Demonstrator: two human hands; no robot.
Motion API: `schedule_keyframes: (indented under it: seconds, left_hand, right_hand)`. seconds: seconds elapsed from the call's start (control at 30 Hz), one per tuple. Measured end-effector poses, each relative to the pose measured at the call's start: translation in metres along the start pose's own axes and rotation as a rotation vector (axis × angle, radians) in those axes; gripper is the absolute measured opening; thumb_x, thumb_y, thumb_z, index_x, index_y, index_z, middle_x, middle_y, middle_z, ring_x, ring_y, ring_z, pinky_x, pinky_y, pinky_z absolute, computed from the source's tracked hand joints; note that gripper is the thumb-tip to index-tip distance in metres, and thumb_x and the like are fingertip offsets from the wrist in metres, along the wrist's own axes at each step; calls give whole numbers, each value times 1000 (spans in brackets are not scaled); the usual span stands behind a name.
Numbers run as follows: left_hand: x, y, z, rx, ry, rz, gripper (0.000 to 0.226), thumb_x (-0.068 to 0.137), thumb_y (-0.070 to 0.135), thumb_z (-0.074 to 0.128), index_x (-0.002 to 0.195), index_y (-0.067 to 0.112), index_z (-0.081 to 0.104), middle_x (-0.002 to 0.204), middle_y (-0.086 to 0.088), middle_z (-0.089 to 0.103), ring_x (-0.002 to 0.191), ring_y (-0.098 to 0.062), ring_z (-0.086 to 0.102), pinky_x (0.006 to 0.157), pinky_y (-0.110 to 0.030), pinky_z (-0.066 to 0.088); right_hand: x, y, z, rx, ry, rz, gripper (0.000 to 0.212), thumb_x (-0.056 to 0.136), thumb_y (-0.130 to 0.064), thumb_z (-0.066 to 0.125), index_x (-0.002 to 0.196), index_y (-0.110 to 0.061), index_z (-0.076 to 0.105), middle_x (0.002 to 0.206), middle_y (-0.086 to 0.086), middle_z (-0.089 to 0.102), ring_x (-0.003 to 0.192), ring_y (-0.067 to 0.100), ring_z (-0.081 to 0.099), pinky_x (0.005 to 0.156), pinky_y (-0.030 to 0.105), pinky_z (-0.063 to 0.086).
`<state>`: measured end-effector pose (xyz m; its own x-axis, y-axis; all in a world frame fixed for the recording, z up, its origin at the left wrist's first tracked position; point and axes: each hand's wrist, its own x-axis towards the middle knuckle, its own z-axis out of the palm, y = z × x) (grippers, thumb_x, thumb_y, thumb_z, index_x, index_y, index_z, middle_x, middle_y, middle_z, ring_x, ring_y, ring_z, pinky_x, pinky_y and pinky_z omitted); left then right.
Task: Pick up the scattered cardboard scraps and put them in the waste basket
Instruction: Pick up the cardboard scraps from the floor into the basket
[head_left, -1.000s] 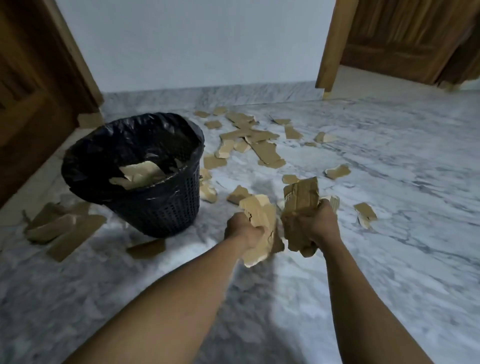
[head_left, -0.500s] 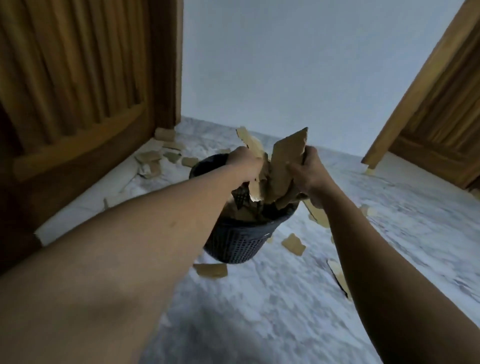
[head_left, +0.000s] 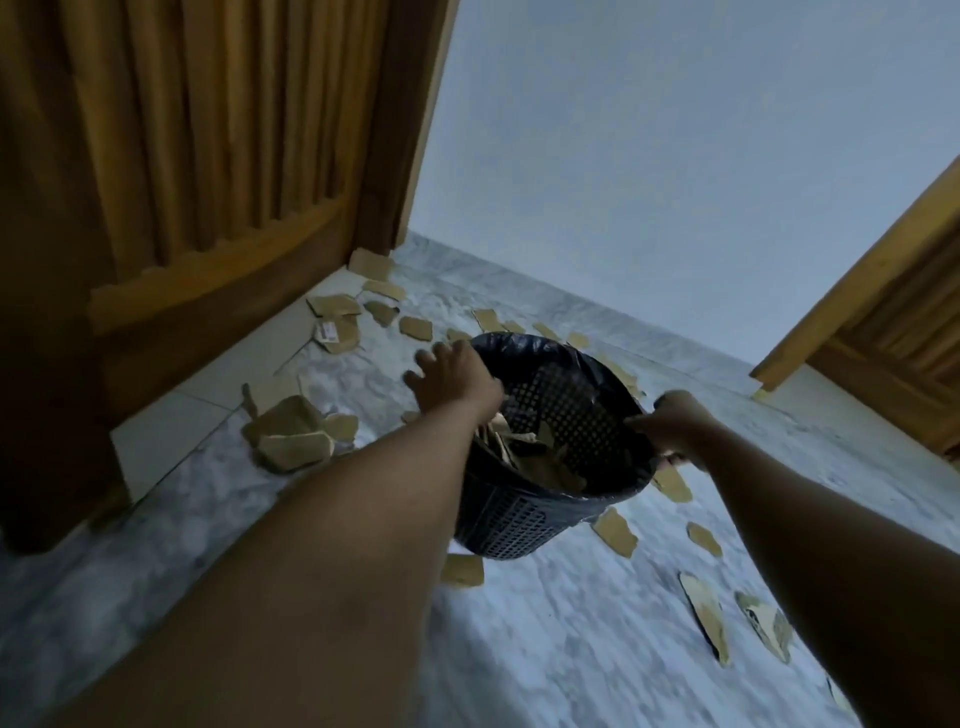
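A black perforated plastic waste basket (head_left: 506, 522) with a black plastic liner (head_left: 524, 347) stands tilted on the grey-white marble floor (head_left: 561, 639), and brown torn cardboard scraps (head_left: 537, 460) lie inside it. The left hand (head_left: 451, 378) hovers over the basket's left rim with fingers spread apart, holding nothing. The right hand (head_left: 671, 427) has its fingers curled over the right rim, gripping basket and liner. More scraps are scattered on the floor: a heap (head_left: 293, 431) to the basket's left, several (head_left: 337, 325) near the brown ribbed wooden door (head_left: 208, 135), and others (head_left: 615, 531) to the right of the basket.
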<state>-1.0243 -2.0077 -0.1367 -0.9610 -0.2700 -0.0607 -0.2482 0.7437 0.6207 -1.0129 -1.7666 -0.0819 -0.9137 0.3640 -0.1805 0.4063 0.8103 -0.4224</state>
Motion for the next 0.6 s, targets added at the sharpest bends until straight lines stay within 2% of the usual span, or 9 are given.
schedule_keyframes:
  seconds: [0.07,0.13,0.2,0.27,0.37,0.43,0.5,0.6]
  left_hand:
    - [11,-17,3,-5,-36,-139,59,88,37,66,136,15,40,139,-14,39,128,-38,36,100,-52,36]
    - [17,-30,3,-211,-177,-296,53,90,34,65,131,9,44,122,-16,50,107,-35,53,86,-44,46]
    - [15,-33,5,-424,-352,-364,32,95,31,57,114,5,55,99,-15,56,86,-32,60,76,-39,54]
    - [12,-31,8,-540,-429,-401,20,100,22,50,108,5,56,99,-17,58,87,-36,62,75,-46,60]
    - [18,-23,3,-645,-378,-439,18,102,12,46,118,4,51,109,-21,57,96,-42,62,67,-49,59]
    - [25,-19,-6,-763,-345,-484,14,103,11,46,115,5,49,108,-20,54,100,-43,60,67,-51,58]
    - [32,-14,-13,-874,-316,-490,11,103,11,46,113,5,48,108,-19,52,99,-42,59,62,-49,56]
    - [41,5,-24,-1052,-240,-401,14,102,9,47,115,5,48,119,-19,49,102,-40,58,54,-44,55]
  right_hand:
    - [3,30,21,51,-102,118,32,88,-18,71,105,4,56,97,23,63,72,32,67,54,38,60]
    - [3,52,40,283,-290,228,28,95,-14,62,116,1,52,111,22,56,85,34,66,55,37,60]
    - [8,61,52,533,-442,280,27,100,-7,51,122,9,52,111,26,59,79,34,67,50,33,60]
    - [19,58,53,648,-472,277,25,102,-3,44,121,8,54,103,26,66,65,30,71,47,30,58]
    - [41,35,39,608,-475,182,19,102,-3,42,112,3,57,103,23,68,67,30,72,50,32,59]
    - [56,14,24,535,-473,124,19,102,-4,40,102,2,58,99,22,68,72,31,69,55,37,62]
    - [72,-5,5,463,-467,64,21,101,-4,40,102,3,59,93,20,68,71,30,68,60,37,62]
    - [91,-35,-37,457,-394,-37,15,99,-2,46,106,4,59,90,21,69,61,26,71,53,32,61]
